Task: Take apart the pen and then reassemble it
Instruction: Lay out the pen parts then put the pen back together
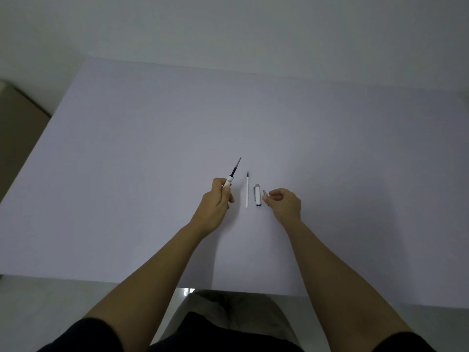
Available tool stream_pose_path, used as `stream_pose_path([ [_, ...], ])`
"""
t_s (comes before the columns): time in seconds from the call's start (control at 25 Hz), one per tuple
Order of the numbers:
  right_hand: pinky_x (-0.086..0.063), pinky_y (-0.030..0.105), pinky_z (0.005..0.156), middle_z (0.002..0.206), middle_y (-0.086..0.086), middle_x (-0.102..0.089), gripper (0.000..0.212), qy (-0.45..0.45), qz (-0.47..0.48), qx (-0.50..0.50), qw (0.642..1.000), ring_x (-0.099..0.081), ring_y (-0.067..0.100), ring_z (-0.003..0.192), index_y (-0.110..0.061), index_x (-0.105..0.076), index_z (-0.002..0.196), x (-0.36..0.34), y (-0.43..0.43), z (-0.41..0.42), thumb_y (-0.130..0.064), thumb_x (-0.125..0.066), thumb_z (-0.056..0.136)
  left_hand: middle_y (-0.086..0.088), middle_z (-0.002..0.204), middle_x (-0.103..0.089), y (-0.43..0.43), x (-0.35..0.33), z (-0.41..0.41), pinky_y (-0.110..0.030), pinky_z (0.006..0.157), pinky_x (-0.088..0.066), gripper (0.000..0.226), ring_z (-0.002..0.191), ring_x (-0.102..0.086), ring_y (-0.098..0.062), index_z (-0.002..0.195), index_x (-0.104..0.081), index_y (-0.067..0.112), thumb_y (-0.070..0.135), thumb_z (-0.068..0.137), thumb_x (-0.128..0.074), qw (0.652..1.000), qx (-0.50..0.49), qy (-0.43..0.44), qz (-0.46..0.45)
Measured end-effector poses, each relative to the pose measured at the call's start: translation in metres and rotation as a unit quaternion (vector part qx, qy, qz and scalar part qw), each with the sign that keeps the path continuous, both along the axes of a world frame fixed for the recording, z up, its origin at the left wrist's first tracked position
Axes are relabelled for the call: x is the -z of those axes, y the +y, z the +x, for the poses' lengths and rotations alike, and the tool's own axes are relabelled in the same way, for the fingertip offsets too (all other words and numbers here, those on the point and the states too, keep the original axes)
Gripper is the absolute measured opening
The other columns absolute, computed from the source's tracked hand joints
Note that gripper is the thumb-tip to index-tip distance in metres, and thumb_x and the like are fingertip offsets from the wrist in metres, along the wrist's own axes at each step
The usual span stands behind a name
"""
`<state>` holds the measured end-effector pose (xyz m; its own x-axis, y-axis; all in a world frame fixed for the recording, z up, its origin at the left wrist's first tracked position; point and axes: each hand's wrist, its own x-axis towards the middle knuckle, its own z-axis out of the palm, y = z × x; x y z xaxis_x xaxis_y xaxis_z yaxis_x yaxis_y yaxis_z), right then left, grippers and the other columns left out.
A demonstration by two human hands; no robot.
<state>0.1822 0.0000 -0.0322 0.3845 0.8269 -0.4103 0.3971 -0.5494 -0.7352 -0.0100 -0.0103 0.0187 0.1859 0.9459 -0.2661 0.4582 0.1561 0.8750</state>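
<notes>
— Largest thing there?
— Pale desk (pixel 253 123), spread wide under both forearms and far beyond the fingers.

— And the left hand (pixel 215 207)?
— Curled shut around the white pen barrel (pixel 227 182), thumb pressed on top. Barrel tilted up and away from the wrist, dark refill (pixel 235 167) poking out past the knuckles, tip pointed toward the far edge.

— The right hand (pixel 284 204)?
— Loosely curled, thumb and forefinger pinched on a small metal tip piece (pixel 265 193). Too small to say more about that piece.

— Between the two hands?
— Lay flat on the desk: a thin white inner tube (pixel 247 193) with a dark point, nearer the left hand; a short white cap (pixel 257 195) with a grey clip, just beside the right fingertips. Neither touched by any finger, and apart from each other.
</notes>
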Motion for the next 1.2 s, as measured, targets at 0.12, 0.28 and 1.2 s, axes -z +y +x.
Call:
stream_pose_path([
  [0.12,-0.045,0.025,0.074,0.088,0.006,-0.064,0.035,-0.001,-0.008,0.001,1.0,-0.059,0.017,0.082,-0.003,-0.065,0.101,-0.005,0.0,0.001,-0.027,-0.074,0.077,-0.001,0.089,-0.06,0.0,0.001,0.0,-0.022,0.065,-0.041,0.017,0.071,-0.051,-0.011,0.106,-0.037,0.021,0.03,0.101,-0.023,1.0,-0.001,0.0,-0.002],
  [0.28,-0.04,0.021,0.076,0.099,0.011,-0.071,0.029,-0.04,0.014,0.024,0.999,-0.064,0.022,0.092,-0.004,-0.066,0.101,-0.019,0.005,-0.001,-0.027,-0.066,0.083,0.0,0.088,-0.059,0.0,-0.001,0.004,-0.021,0.064,-0.041,0.018,0.071,-0.052,-0.011,0.106,-0.037,0.02,0.03,0.101,-0.023,1.0,0.004,-0.001,0.003],
  [1.2,-0.049,0.024,0.069,0.085,0.012,-0.073,0.024,-0.028,0.065,0.009,0.997,-0.066,0.019,0.074,-0.007,-0.069,0.09,-0.025,0.028,0.022,-0.027,-0.073,0.077,-0.008,0.092,-0.063,0.0,0.016,-0.001,-0.036,0.071,-0.046,0.025,0.076,-0.056,-0.024,0.11,-0.039,0.013,0.032,0.1,-0.024,0.996,0.035,0.066,-0.043],
])
